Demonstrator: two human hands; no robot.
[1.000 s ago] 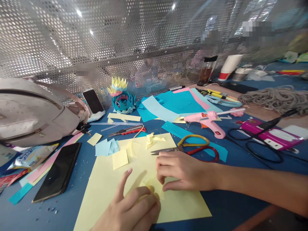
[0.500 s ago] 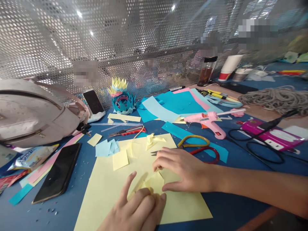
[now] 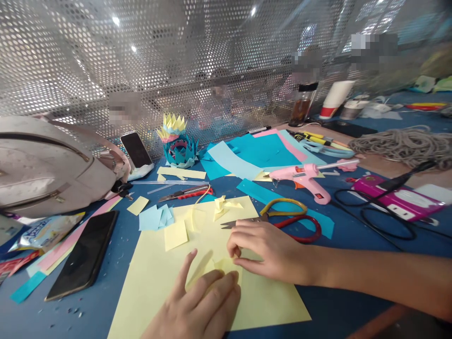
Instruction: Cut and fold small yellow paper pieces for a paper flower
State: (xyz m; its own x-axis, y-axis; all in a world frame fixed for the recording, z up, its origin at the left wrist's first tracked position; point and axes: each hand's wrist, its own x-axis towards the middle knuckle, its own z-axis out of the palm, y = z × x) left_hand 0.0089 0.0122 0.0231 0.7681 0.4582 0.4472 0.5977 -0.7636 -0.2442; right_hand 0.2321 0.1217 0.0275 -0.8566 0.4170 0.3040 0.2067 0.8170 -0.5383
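A small piece of folded yellow paper point(image 3: 222, 265) lies between my hands, above a large pale yellow sheet point(image 3: 148, 282). My left hand point(image 3: 201, 301) closes on its near side, little finger raised and thumb mostly hidden. At the far right corner of the piece, thumb and forefinger of my right hand point(image 3: 263, 249) pinch together. Just beyond that hand rest scissors point(image 3: 310, 229) with red and yellow handles, blades partly covered. Yellow squares point(image 3: 176, 234), a crumpled yellow fold point(image 3: 221, 206) and light blue squares point(image 3: 155, 217) lie at the sheet's far edge.
A pink glue gun point(image 3: 307, 179) and purple power strip point(image 3: 399, 197) stand right. A craft knife point(image 3: 185, 193), folded-paper model point(image 3: 181, 148) and blue sheets point(image 3: 261, 148) lie behind. Leftward are a black phone point(image 3: 83, 254) and backpack point(image 3: 52, 165); a perforated metal panel point(image 3: 158, 56) rises behind.
My right thumb and forefinger have come together on the paper's corner. My left fingers have stretched forward over the piece, covering more of it.
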